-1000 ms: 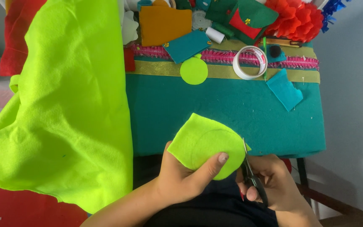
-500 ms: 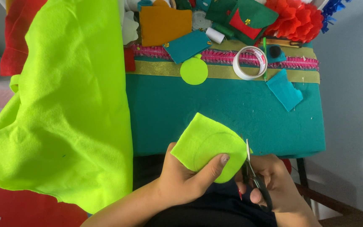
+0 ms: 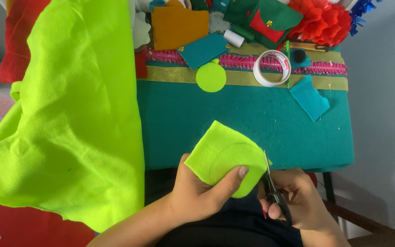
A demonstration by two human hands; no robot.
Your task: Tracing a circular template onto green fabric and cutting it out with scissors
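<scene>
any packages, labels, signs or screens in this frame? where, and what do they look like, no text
No screens, signs or packages show.
Nearest to a label: the tape roll, a white ring with some red marking on its rim, flat on the gold band at the back of the teal table.
The left hand holds lime felt; the right hand works scissors at its edge.

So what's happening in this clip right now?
A person is cutting a piece of lime-green felt with scissors. The left hand pinches the felt, thumb on top, while the right hand works the scissors along its right edge, beside a drawn curve. A finished green circle, a tape roll and felt scraps lie on the teal table; a large lime-green cloth drapes at left.
</scene>
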